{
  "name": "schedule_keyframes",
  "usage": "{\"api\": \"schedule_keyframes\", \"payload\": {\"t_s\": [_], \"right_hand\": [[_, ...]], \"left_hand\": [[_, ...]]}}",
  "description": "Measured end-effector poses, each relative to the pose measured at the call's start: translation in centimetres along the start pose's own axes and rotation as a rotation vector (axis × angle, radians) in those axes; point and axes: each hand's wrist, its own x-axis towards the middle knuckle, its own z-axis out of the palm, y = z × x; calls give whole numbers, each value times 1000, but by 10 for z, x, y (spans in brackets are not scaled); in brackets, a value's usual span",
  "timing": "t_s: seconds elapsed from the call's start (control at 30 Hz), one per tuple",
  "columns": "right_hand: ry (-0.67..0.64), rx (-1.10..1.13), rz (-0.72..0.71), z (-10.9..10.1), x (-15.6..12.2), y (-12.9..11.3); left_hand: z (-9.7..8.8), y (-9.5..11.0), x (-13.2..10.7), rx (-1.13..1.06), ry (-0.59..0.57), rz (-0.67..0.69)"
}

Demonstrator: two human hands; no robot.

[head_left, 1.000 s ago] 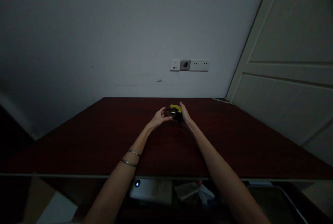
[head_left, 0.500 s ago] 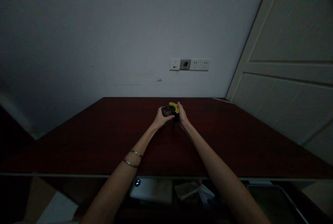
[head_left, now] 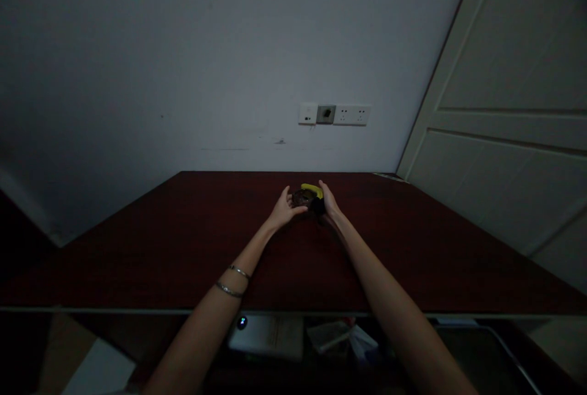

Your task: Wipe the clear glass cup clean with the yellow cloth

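Note:
Over the middle of the dark red table, my left hand (head_left: 285, 208) curls round the left side of a dark, shiny round dish (head_left: 302, 197), its thumb along the near edge. The dish looks like brown glass. Pressed against its right side is a yellow and black object (head_left: 312, 189), too dim and small to name. My right hand (head_left: 329, 199) is closed on that object from the right, palm inward, with most fingers hidden behind it. Both hands are close to the tabletop; whether the things touch it, I cannot tell.
A red-brown table (head_left: 183, 248) reaches back to a pale wall with sockets (head_left: 352, 115). A white panelled door (head_left: 509, 114) stands at the right. Under the front edge, an open shelf holds a white box (head_left: 270, 337), plastic packets (head_left: 330, 335) and a dark tray (head_left: 477, 352).
Both hands have shifted slightly right with the dish and the yellow and black object. My left fingers have spread a little, and the dish lies flatter, showing its round top.

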Motion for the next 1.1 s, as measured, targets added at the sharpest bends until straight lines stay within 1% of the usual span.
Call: {"api": "schedule_keyframes", "payload": {"t_s": [0.1, 0.2, 0.3, 0.37, 0.4, 0.47, 0.53, 0.63, 0.7, 0.73, 0.8, 0.87, 0.97, 1.1], "right_hand": [[38, -7, -53, 2, 3, 9], [83, -3, -115, 6, 2, 16], [104, 20, -158, 11, -1, 20], [113, 43, -174, 14, -3, 21], [120, 54, -179, 15, -3, 21], [137, 73, -180, 15, -2, 20], [148, 84, -162, 14, -1, 17], [124, 85, -89, 9, -3, 10], [92, 81, -35, 6, -6, 4], [77, 80, -15, 5, -7, 1], [54, 79, 7, 5, -9, -3], [44, 79, 4, 6, -9, -3], [53, 80, -33, 10, -7, 2], [87, 84, -101, 14, -4, 12]], "left_hand": [[-2, 2, 1, 65, 74, -3], [-5, 3, 1, 210, 147, 18], [-3, 4, 0, 321, 151, 52], [-1, 5, -1, 291, 141, 89], [0, 5, -2, 260, 129, 108], [1, 7, -4, 193, 66, 118], [-1, 9, -5, 137, -7, 75], [-5, 11, -5, 58, -114, -5], [-6, 10, -4, 9, -177, 5], [-5, 9, -3, -14, -190, 24], [-4, 7, -2, -38, -152, 60], [-2, 5, 0, -24, -70, 81], [-2, 4, 1, 40, 32, 102], [-7, 5, 1, 123, 96, 86]]}}
